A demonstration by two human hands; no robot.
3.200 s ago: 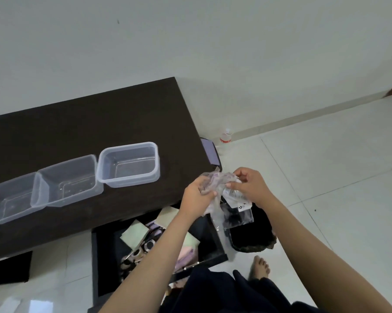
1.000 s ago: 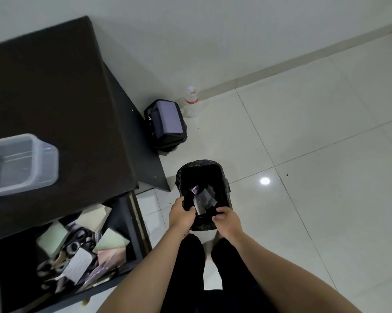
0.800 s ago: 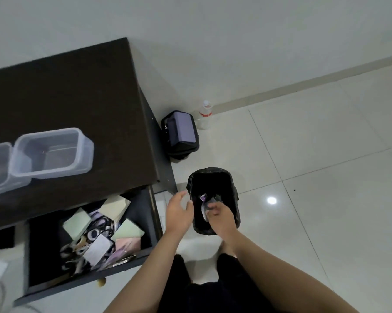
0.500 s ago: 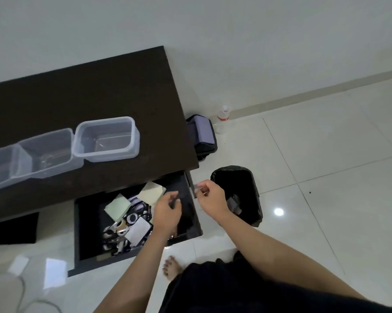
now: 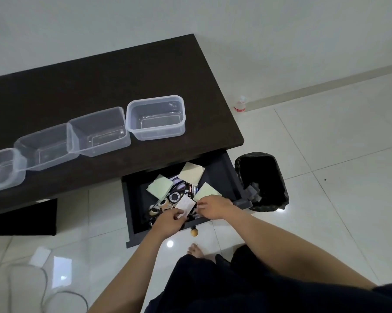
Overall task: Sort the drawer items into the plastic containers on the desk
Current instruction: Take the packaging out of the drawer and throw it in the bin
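Both hands back over drawer (image 5: pixel 131 199), lower centre of frame; half a second earlier only just arriving there, a second ago both down in bin (image 5: pixel 278 177) dropping clear wrapping. Wrapping gone from hands now; scraps visible inside bin at right of frame.

Left hand (image 5: pixel 168 221): thumb and fingers pinched on lower edge of white card (image 5: pixel 186 205), card tilted up off the heap. Right hand (image 5: pixel 213 206): fingertips drawn together at card's right edge, just beside green pad (image 5: pixel 207 190); cannot tell whether gripping card or only touching.

Drawer contents otherwise a heap: two more pale pads, tape rolls (image 5: pixel 174 197), small dark bits, too jumbled to separate.

Containers (image 5: pixel 155 117): four in a row on desk (image 5: pixel 100 75), left to centre of frame, all showing bare bottoms.

Judgement: rubbish step finished, sorting proper at its start. Nothing sorted yet. Card likely first item out; needs lift up and left to a container.
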